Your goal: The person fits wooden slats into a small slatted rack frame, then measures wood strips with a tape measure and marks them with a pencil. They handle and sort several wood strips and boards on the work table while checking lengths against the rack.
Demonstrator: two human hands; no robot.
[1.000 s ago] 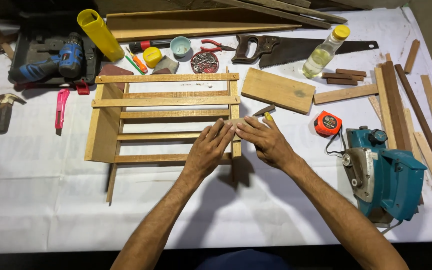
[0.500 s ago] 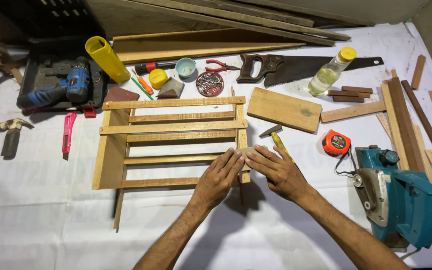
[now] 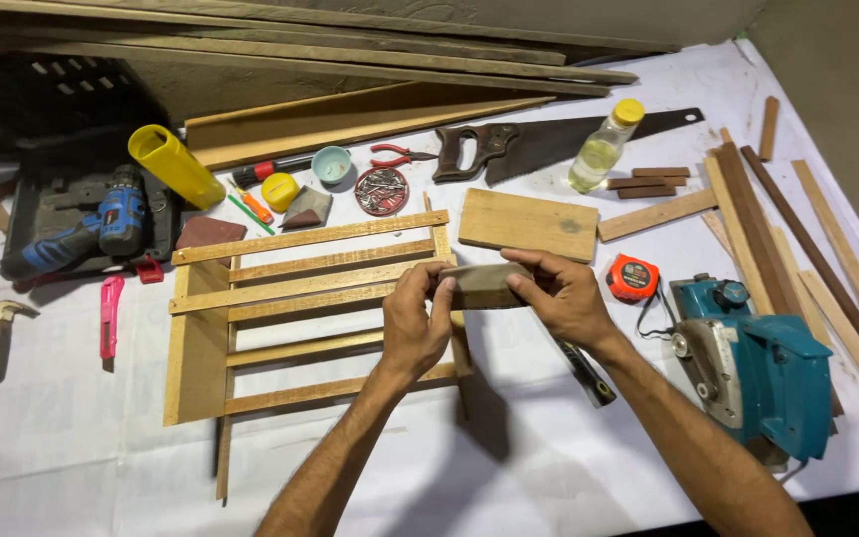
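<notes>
Both hands grip a small grey-brown block (image 3: 479,285) above the right end of a slatted wooden frame (image 3: 300,318) that lies on the bench (image 3: 72,457). The left hand (image 3: 417,323) pinches the block's left end, the right hand (image 3: 561,298) its right end. A tape measure (image 3: 633,278) sits just beside the right hand, a teal circular saw (image 3: 763,368) farther right, and a board (image 3: 529,223) behind the block.

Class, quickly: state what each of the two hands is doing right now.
Left hand: closed on the left end of the small grey-brown rectangular block.
Right hand: closed on the block's right end.
</notes>
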